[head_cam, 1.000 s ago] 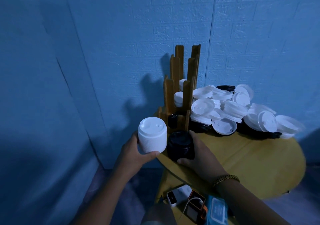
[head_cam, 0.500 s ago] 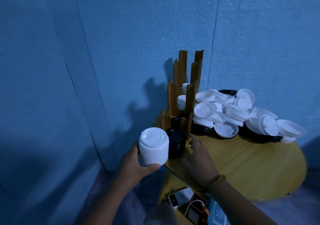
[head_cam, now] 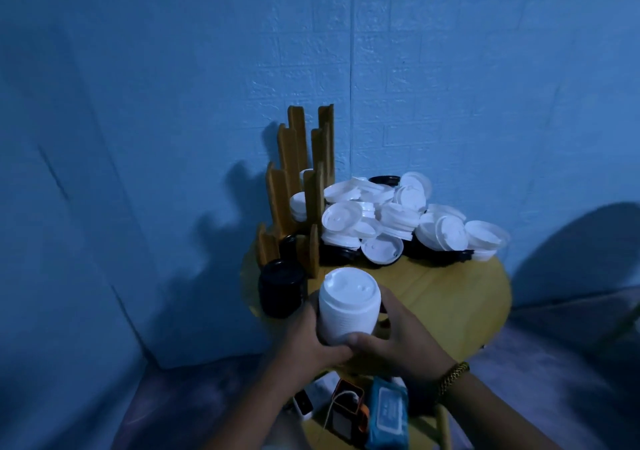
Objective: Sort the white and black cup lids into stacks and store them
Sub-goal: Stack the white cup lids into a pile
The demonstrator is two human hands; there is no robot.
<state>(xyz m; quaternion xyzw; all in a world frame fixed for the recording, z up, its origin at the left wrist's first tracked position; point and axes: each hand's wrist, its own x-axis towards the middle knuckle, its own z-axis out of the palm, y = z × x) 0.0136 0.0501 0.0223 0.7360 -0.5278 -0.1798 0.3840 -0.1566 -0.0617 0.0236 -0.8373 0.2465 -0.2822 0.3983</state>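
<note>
Now | right hand [head_cam: 398,342] has joined left hand [head_cam: 311,344] gripping white lid stack [head_cam: 348,309] | black lid stack [head_cam: 282,288] released on table [head_cam: 467,304]

Open tabletop [head_cam: 467,297] front right: passable. Obstacles: loose lid pile [head_cam: 398,217] behind; wooden rack [head_cam: 304,190] and black lid stack [head_cam: 282,288] left.
</note>
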